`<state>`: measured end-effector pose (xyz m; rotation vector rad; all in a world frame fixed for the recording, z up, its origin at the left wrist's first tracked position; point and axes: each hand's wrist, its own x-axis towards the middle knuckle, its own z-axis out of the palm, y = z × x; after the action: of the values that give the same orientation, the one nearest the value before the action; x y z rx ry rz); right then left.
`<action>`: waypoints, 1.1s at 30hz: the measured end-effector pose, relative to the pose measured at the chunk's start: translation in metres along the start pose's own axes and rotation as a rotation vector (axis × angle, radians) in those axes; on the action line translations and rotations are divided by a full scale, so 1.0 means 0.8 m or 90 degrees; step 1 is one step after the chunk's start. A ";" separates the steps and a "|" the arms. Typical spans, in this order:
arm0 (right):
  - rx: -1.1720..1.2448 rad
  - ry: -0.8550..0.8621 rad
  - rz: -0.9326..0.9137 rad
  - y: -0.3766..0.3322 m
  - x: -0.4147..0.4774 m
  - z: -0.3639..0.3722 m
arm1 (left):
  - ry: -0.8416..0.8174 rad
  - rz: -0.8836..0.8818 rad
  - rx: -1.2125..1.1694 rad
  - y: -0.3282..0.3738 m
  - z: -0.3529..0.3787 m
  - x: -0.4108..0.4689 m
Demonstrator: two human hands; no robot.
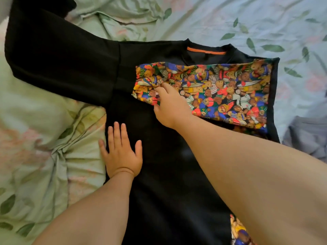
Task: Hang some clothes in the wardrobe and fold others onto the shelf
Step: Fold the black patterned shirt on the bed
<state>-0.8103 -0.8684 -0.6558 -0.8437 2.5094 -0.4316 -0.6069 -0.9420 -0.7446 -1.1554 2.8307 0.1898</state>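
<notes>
A black shirt with an orange neck tape lies spread flat on the bed, collar away from me. Its right sleeve, printed with colourful teddy bears, is folded across the chest. The black left sleeve stretches out toward the upper left. My right hand rests on the cuff end of the printed sleeve, fingers pinching its edge. Flat on the shirt's left side lies my left hand, fingers spread, holding nothing.
The bed is covered with a crumpled pale green sheet printed with leaves and pink flowers. A grey garment lies at the right edge, beside the shirt. More printed bear fabric shows near the shirt's hem.
</notes>
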 end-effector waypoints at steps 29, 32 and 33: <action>1.300 0.286 0.706 0.269 -0.190 -0.049 | -0.201 0.309 -0.146 0.580 -0.107 0.134; 1.374 0.345 0.678 0.289 -0.186 -0.057 | -0.232 0.257 -0.133 0.589 -0.099 0.146; 1.371 0.349 0.690 0.294 -0.186 -0.057 | -0.259 0.246 -0.131 0.590 -0.095 0.150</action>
<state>-0.8421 -0.5887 -0.6697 1.3874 0.9626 -2.1546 -1.0257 -0.7016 -0.6434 -0.4989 2.6680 0.6696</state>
